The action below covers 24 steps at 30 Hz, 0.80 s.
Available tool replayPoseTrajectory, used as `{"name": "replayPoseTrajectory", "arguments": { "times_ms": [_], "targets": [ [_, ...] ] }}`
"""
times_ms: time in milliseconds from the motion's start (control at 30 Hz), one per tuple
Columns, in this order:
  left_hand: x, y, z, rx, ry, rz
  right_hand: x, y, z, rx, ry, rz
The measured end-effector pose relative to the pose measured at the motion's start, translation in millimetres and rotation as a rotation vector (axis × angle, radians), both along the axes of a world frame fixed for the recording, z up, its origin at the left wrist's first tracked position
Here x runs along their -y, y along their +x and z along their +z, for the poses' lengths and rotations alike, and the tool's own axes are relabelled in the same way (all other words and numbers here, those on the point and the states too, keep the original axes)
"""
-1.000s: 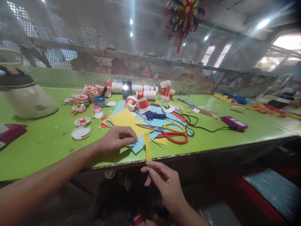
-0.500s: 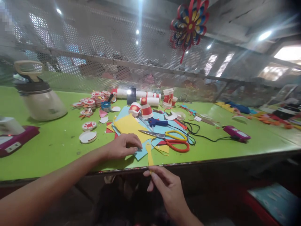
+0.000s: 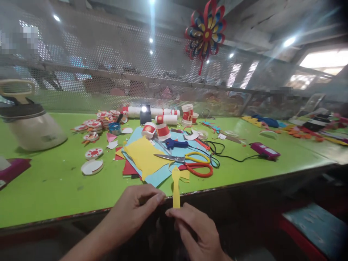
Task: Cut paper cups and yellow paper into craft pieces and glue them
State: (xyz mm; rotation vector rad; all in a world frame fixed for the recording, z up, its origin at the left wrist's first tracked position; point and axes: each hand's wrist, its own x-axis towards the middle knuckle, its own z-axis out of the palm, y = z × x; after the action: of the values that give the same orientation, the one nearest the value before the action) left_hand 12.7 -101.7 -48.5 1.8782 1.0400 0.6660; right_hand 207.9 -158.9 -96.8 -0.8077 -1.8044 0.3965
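Between the thumb and fingers of my right hand (image 3: 197,226), at the table's front edge, is the lower end of a yellow paper cutout (image 3: 176,188). The cutout stands upright, a narrow strip with a rounded head bearing small dark marks. To its left, my left hand (image 3: 143,204) is closed with thumb and fingertips together; whatever they may pinch is too small to make out. Just beyond the cutout lie scissors (image 3: 197,165) with yellow and red handles, on blue paper (image 3: 160,175). A yellow paper sheet (image 3: 143,156) lies on the same pile.
A blue glue gun (image 3: 176,144) and its black cable lie behind the scissors. Paper cups (image 3: 163,132) stand behind that. Paper discs (image 3: 94,153) sit to the left, near a large jug (image 3: 35,127). A purple power strip (image 3: 265,151) lies right.
My left hand has moved off the paper pile, back toward the table edge, and its fingers have closed. The yellow cutout remains in my right hand, now more upright. The view has shifted right.
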Motion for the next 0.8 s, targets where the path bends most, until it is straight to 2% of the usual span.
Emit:
{"name": "replayPoseTrajectory", "arguments": {
  "times_ms": [100, 167, 300, 533, 633, 800],
  "targets": [
    [4, 12, 1.9, 0.178, -0.195, 0.05, 2, -3, 6.0, 0.088, 0.08, 0.016],
    [5, 17, 6.9, 0.274, -0.265, 0.067, 3, -5, 8.4, 0.129, 0.108, 0.042],
    [8, 23, 15.2, 0.406, -0.309, 0.096, 5, -4, 9.0, 0.13, 0.117, 0.041],
    [1, 27, 11.3, 0.463, -0.387, 0.16, 0, -5, 10.0, 0.13, 0.127, 0.054],
    [-7, 29, 14.2, 0.477, -0.36, 0.167, -3, -4, 11.9, 0.129, 0.132, 0.042],
    [-31, 30, 25.0, 0.469, -0.227, 0.145, -14, 10, 19.1, 0.067, 0.092, -0.137]
  ]
}}
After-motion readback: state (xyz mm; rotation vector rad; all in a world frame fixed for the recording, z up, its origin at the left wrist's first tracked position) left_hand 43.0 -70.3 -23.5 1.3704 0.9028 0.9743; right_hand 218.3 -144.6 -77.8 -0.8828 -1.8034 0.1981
